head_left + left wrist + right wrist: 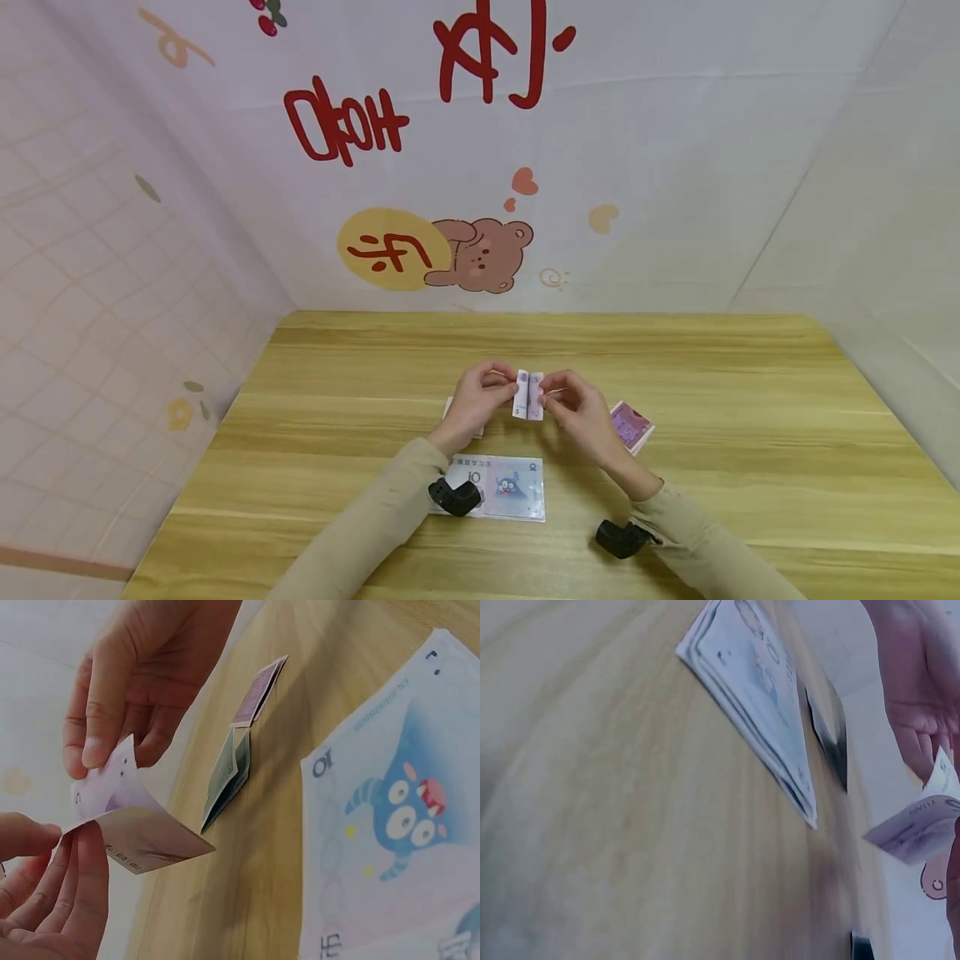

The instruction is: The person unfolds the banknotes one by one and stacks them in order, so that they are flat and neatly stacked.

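Note:
A small purple play banknote [528,396] marked 5 is held up over the table, bent along a crease into a V. My left hand [474,407] pinches its left edge between thumb and fingers. At the opposite edge, the thumb and fingers of my right hand [585,412] grip it. In the left wrist view the note [150,832] shows its pale purple face and a tan-grey back. Nearer to me lies a stack of larger blue-white play banknotes [517,492] marked 10, partly covered by the left sleeve and wrist camera.
Pink notes [630,427] lie right of my right hand, with a folded green note [229,780] close to them in the left wrist view. Beneath my left hand a pale piece of paper [448,407] peeks out. A printed cloth wall [637,150] rises behind the wooden table [337,367].

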The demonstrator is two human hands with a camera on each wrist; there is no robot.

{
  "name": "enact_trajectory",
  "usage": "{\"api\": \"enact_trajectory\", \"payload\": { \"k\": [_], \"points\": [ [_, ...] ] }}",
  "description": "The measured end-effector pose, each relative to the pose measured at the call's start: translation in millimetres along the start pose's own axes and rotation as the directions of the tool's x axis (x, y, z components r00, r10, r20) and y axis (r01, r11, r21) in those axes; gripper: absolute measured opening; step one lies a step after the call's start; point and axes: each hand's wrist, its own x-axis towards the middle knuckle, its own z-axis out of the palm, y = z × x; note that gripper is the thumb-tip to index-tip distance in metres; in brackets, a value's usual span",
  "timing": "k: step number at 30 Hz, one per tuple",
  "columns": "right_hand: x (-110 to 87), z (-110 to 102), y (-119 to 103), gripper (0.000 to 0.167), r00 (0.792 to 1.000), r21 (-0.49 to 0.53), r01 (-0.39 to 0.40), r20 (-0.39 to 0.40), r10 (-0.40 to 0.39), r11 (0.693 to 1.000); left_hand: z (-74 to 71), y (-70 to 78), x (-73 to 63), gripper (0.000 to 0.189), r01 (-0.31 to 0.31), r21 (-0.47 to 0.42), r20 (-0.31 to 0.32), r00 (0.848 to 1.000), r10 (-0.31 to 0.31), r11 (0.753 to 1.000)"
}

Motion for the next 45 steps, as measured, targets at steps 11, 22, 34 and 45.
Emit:
{"api": "enact_trajectory", "payload": {
  "k": [11, 22, 34, 45],
  "points": [
    [-6.7, -10.9, 5.1, 0.016, 0.999, -0.047, -0.027, -0.043, 0.025, 0.999, -13.1, -3.0, -8.4, 0.018, -0.050, 0.068, -0.097, 0.994, 0.056, 0.996],
    [-16.8, -16.2, -29.7, 0.016, 0.997, -0.124, -0.065, -0.038, 0.061, 0.990, -27.4, -11.7, -18.3, 0.016, -0.057, 0.132, -0.081, 0.994, 0.068, 0.990],
    [-17.9, -23.7, -13.1, 0.010, 0.997, -0.218, -0.071, -0.056, 0.060, 0.973, -40.2, -21.7, -27.6, 0.017, -0.050, 0.102, -0.080, 0.995, 0.058, 0.994],
    [-20.3, -28.1, 16.9, 0.016, 0.998, -0.314, 0.069, 0.017, -0.068, 0.947, -49.3, -26.0, -32.4, 0.015, -0.037, 0.112, -0.045, 0.998, 0.042, 0.993]
  ]
}}
